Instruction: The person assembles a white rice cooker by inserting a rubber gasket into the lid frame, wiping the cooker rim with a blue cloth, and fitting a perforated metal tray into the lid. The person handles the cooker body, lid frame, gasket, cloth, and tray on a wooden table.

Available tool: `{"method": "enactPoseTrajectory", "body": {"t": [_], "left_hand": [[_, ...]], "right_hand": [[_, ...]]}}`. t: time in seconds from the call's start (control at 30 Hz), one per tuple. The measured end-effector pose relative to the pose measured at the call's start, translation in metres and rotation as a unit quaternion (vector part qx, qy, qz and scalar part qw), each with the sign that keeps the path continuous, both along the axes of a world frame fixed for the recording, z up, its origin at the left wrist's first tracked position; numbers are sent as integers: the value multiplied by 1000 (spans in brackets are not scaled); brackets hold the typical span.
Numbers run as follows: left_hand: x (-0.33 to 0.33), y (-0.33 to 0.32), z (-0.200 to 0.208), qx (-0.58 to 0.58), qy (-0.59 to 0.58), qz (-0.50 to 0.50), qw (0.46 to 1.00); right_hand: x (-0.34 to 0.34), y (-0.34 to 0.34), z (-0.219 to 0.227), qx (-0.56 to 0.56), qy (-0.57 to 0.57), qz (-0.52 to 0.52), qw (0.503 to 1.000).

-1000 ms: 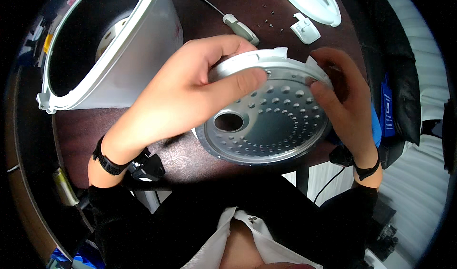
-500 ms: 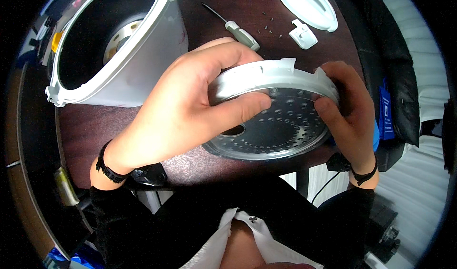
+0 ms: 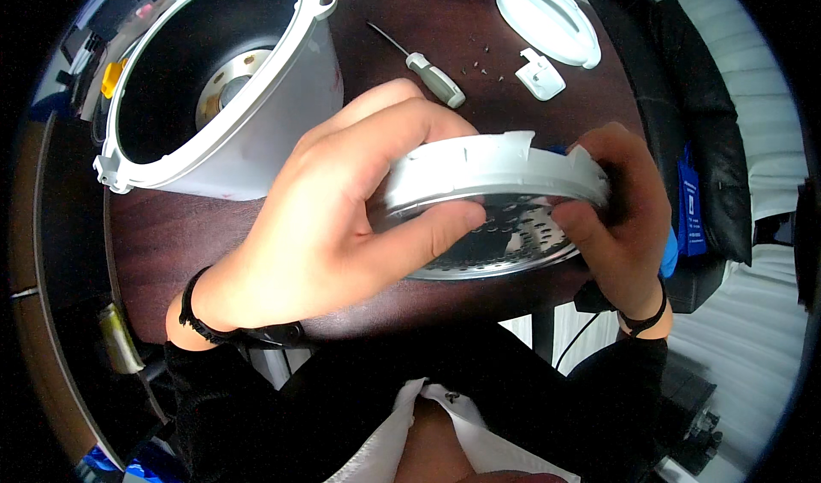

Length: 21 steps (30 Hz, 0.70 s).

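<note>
A repair corner at a home or office desk

A dark wooden table (image 3: 171, 235) carries a white cooker housing (image 3: 214, 81), lid off. Right of the housing lie a screwdriver (image 3: 423, 66), loose screws (image 3: 479, 60), a small white plastic clip (image 3: 540, 79) and a round white cover (image 3: 547, 21). Farther right of it stands a black chair (image 3: 693, 141).

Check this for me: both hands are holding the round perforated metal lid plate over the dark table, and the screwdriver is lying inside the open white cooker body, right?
Not quite. The head view shows the screwdriver lying on the dark table, beside the open white cooker body, not inside it. The rest holds: the left hand and right hand both hold the round perforated metal lid plate over the table.
</note>
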<state>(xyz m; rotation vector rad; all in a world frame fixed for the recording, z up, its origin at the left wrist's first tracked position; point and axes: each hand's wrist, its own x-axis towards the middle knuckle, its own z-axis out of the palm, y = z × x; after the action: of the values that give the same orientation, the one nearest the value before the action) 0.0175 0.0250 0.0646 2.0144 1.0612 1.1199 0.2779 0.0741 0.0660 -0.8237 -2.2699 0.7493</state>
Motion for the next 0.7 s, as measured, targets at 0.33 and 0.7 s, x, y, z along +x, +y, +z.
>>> {"method": "enactPoseTrajectory", "body": {"t": [0.33,0.7], "left_hand": [[-3,-8,9,81,40,-34,995],[-4,-8,10,27,22,-22,999]], "right_hand": [[-3,-5,1,112,70,37,991],[-2,4,0,99,92,45,990]]}}
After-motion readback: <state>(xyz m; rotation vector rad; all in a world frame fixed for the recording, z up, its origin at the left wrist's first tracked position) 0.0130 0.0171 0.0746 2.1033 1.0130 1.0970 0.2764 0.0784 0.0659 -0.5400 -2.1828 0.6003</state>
